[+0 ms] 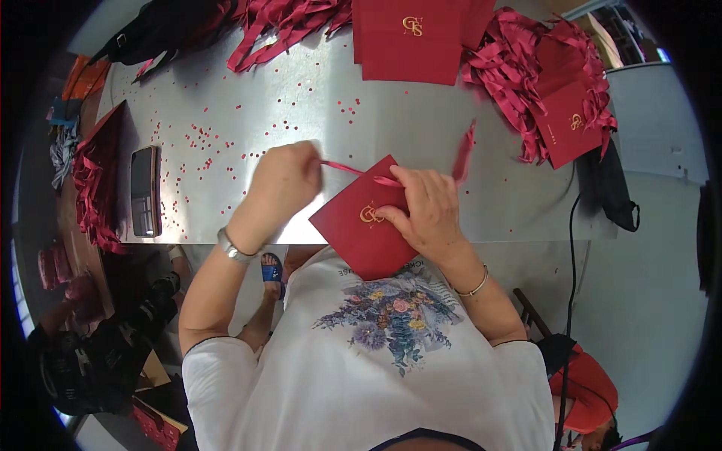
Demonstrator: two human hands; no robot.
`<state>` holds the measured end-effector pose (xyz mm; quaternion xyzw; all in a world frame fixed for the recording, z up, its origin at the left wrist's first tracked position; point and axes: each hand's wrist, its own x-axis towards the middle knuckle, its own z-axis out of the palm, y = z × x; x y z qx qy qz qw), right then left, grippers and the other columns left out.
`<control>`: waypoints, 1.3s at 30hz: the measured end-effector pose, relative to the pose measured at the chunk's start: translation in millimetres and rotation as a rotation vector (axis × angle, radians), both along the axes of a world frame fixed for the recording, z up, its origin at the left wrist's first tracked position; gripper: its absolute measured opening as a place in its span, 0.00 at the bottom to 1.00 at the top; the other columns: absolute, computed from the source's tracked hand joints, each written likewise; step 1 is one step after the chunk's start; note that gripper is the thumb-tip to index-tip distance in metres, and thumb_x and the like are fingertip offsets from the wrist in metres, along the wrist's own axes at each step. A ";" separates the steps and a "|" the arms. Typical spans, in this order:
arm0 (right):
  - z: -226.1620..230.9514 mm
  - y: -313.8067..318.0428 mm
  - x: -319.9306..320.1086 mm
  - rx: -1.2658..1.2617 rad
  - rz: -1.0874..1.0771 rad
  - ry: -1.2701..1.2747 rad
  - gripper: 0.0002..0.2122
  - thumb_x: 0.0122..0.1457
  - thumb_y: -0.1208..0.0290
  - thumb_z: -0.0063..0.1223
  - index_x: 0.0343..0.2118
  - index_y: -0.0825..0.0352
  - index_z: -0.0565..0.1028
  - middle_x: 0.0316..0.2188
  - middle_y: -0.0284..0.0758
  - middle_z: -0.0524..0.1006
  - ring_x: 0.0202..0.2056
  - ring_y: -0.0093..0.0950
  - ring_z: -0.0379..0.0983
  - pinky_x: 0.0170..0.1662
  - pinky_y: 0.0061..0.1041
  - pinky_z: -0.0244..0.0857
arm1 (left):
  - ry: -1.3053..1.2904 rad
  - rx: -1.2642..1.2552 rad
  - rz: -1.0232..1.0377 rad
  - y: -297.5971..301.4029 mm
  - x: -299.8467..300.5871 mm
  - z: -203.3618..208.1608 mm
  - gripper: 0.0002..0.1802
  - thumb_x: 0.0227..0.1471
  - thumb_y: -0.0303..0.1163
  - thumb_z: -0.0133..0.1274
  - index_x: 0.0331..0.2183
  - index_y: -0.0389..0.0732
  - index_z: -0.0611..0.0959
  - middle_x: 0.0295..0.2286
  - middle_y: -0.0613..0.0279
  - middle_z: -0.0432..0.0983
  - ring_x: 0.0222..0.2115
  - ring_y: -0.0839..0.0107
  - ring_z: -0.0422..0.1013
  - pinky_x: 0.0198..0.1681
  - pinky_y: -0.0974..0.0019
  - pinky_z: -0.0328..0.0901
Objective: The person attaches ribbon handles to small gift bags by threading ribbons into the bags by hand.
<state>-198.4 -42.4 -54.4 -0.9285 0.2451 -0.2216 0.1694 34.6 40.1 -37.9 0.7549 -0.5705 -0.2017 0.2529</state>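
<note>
A flat red paper bag (350,207) with a gold emblem lies tilted at the table's near edge, its lower corner against my shirt. My right hand (430,210) grips its upper right side, thumb across the front and fingers near the top edge. A dark pink ribbon (342,167) runs along that edge and under the fingertips. To the left, my left hand (287,174) is closed in a pinch on the ribbon, which is stretched fairly taut. A blurred ribbon tail (465,154) stands out to the right of my right hand.
The metal table (301,113) is strewn with small red paper dots. At the back are stacked red bags (410,52); ribboned bags (568,120) pile up back right. A phone (145,192) and more ribboned bags (98,180) lie left. A black cable (573,286) hangs at the right.
</note>
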 end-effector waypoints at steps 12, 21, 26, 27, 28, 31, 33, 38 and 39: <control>5.7 3.2 0.4 0.009 -0.080 0.049 0.26 0.43 0.56 0.66 0.45 0.63 0.73 0.37 0.34 0.77 0.40 0.33 0.72 0.44 0.34 0.59 | -0.054 -0.117 0.314 31.5 -3.3 5.5 0.13 0.51 0.27 0.52 0.41 0.37 0.80 0.31 0.47 0.77 0.30 0.49 0.74 0.34 0.55 0.69; 18.0 -3.7 -6.5 -0.027 -0.008 0.055 0.19 0.50 0.63 0.62 0.44 0.62 0.73 0.33 0.32 0.77 0.36 0.30 0.72 0.43 0.34 0.56 | 0.034 -0.121 0.095 53.8 -54.1 -2.8 0.11 0.42 0.25 0.61 0.32 0.37 0.80 0.28 0.56 0.72 0.32 0.55 0.71 0.35 0.58 0.67; 25.6 -11.3 -27.3 -0.055 0.052 0.047 0.16 0.51 0.69 0.61 0.43 0.62 0.73 0.32 0.31 0.77 0.35 0.31 0.73 0.44 0.33 0.56 | 0.025 -0.221 0.117 51.6 -56.5 -6.6 0.11 0.40 0.24 0.61 0.31 0.38 0.80 0.28 0.56 0.73 0.32 0.56 0.71 0.34 0.58 0.67; 27.4 -11.5 -32.7 -0.057 0.052 0.050 0.16 0.50 0.70 0.62 0.43 0.61 0.73 0.32 0.32 0.77 0.34 0.31 0.73 0.44 0.33 0.57 | -0.011 -0.256 0.118 51.0 -56.6 -6.2 0.11 0.40 0.24 0.62 0.30 0.38 0.80 0.28 0.56 0.73 0.31 0.56 0.71 0.34 0.58 0.67; 29.1 -12.1 -39.8 -0.056 0.054 0.049 0.16 0.50 0.70 0.62 0.43 0.61 0.73 0.32 0.32 0.77 0.34 0.31 0.73 0.44 0.33 0.57 | -0.012 -0.254 0.120 50.7 -55.3 -5.1 0.11 0.40 0.24 0.62 0.30 0.38 0.80 0.28 0.56 0.73 0.31 0.56 0.71 0.34 0.58 0.67; 39.3 -12.7 -66.3 0.198 -0.024 0.070 0.16 0.49 0.72 0.62 0.43 0.64 0.75 0.29 0.34 0.76 0.31 0.32 0.72 0.42 0.32 0.61 | 0.063 -0.117 0.156 50.9 -47.8 0.1 0.10 0.39 0.24 0.61 0.28 0.38 0.79 0.27 0.55 0.73 0.31 0.56 0.71 0.34 0.59 0.66; 46.1 -13.5 -88.0 0.404 -0.090 0.064 0.16 0.49 0.73 0.62 0.43 0.65 0.76 0.29 0.33 0.77 0.31 0.29 0.72 0.40 0.29 0.63 | 0.332 0.047 0.220 47.9 -40.1 2.4 0.08 0.40 0.25 0.60 0.28 0.37 0.78 0.26 0.55 0.73 0.29 0.58 0.71 0.32 0.61 0.66; 49.0 -10.0 -119.8 0.944 -0.103 -0.369 0.16 0.48 0.82 0.62 0.42 0.71 0.77 0.31 0.31 0.78 0.32 0.18 0.72 0.35 0.21 0.66 | 0.295 0.064 0.259 35.0 -29.3 8.5 0.09 0.42 0.26 0.59 0.27 0.34 0.78 0.26 0.53 0.74 0.24 0.63 0.71 0.30 0.62 0.67; 54.6 -9.3 -119.5 1.025 -0.027 -0.446 0.13 0.48 0.83 0.61 0.40 0.71 0.78 0.31 0.32 0.78 0.31 0.19 0.72 0.35 0.21 0.66 | 0.295 0.066 0.255 32.7 -28.2 7.1 0.09 0.42 0.26 0.59 0.27 0.34 0.78 0.26 0.53 0.74 0.24 0.63 0.71 0.30 0.62 0.67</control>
